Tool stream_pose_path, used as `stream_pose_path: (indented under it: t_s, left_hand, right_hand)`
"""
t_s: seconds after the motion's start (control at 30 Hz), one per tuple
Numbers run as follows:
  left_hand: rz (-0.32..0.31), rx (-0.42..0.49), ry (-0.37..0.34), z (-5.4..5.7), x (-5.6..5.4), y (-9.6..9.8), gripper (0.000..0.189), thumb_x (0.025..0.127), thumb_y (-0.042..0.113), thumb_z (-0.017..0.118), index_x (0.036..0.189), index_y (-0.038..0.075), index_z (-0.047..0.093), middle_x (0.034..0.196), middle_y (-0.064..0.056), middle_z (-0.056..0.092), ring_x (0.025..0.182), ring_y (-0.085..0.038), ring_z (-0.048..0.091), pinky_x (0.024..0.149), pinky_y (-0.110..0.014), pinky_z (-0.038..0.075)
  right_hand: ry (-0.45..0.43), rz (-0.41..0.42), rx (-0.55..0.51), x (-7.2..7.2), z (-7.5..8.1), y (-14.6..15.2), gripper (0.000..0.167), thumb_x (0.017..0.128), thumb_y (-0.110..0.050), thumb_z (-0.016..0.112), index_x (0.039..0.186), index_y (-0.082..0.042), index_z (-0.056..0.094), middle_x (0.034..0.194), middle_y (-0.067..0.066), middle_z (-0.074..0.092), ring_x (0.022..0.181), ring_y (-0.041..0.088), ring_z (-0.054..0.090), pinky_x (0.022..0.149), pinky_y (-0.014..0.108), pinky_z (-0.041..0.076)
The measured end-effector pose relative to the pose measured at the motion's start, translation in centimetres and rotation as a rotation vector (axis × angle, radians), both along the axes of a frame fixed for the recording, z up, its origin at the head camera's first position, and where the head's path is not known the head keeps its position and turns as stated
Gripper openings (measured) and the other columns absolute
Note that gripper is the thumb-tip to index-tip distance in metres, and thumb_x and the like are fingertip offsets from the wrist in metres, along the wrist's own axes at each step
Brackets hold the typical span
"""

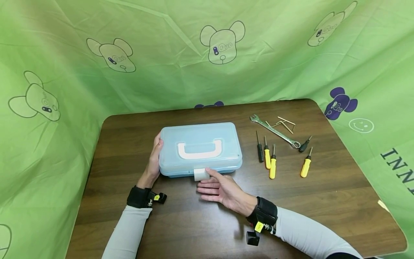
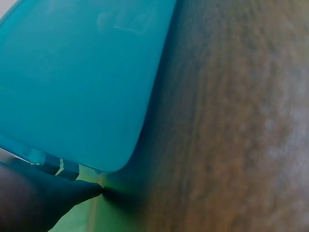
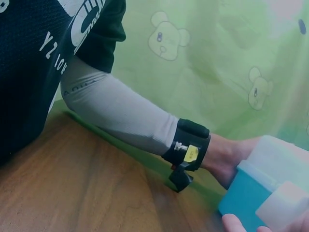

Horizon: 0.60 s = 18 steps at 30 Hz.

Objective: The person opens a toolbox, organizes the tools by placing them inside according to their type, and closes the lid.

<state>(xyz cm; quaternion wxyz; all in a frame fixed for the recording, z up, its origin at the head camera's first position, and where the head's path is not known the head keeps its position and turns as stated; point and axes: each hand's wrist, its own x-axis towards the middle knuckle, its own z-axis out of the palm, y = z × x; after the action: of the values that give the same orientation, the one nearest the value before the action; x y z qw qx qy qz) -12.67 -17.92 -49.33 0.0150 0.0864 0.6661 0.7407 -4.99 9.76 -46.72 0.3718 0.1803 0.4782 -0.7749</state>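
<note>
A light blue plastic storage box [image 1: 198, 135] with a translucent lid sits closed on the table, its white carry handle [image 1: 200, 154] folded flat on top. My left hand [image 1: 153, 162] rests along the box's left end; in the left wrist view a finger [image 2: 84, 191] shows right by a corner of the box. At the front, the thumb of my right hand [image 1: 226, 190] touches the white latch [image 1: 201, 175], while the other fingers stretch out below it. The right wrist view shows the latch from close by, with fingertips [image 3: 232, 223] just beneath.
Right of the box lie a black screwdriver [image 1: 260, 153], several yellow-handled screwdrivers [image 1: 273, 169], and a short black one [image 1: 303, 145]. Behind them are a combination wrench [image 1: 275, 131] and brass-coloured hex keys [image 1: 287, 125]. Green patterned cloth [image 1: 168, 82] hangs behind the wooden table [image 1: 181, 226].
</note>
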Motion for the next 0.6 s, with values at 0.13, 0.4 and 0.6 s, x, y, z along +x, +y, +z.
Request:
stream_pose_path:
  t_s: [0.13,0.4,0.6]
  left_hand:
    - [-0.005,0.002,-0.003,0.01,-0.03,0.03,0.066,0.114,0.037,0.024,0.170,0.007,0.004,0.173,-0.015,0.011,0.156,-0.029,0.011,0.125,-0.056,0.002]
    - [-0.011,0.003,-0.009,-0.01,0.04,0.01,0.066,0.114,0.036,0.023,0.170,0.008,0.003,0.173,-0.015,0.010,0.157,-0.029,0.009,0.126,-0.057,0.002]
    - [-0.012,0.005,-0.005,0.00,0.07,-0.01,0.066,0.114,0.036,0.023,0.170,0.008,0.003,0.173,-0.016,0.010,0.157,-0.029,0.009,0.126,-0.057,0.001]
  right_hand:
    - [-0.004,0.004,0.007,-0.03,0.04,0.00,0.080,0.100,-0.051,0.071,0.142,0.015,0.051,0.139,0.032,0.063,0.125,0.040,0.067,0.100,0.050,0.057]
    - [0.026,0.019,0.008,0.12,0.06,0.10,0.070,0.103,-0.044,0.069,0.146,0.008,0.049,0.141,0.032,0.061,0.128,0.041,0.065,0.100,0.051,0.057]
    - [0.089,0.082,0.010,0.41,0.02,0.75,0.054,0.105,-0.038,0.065,0.142,0.000,0.053,0.144,0.029,0.061,0.132,0.041,0.062,0.100,0.053,0.057]
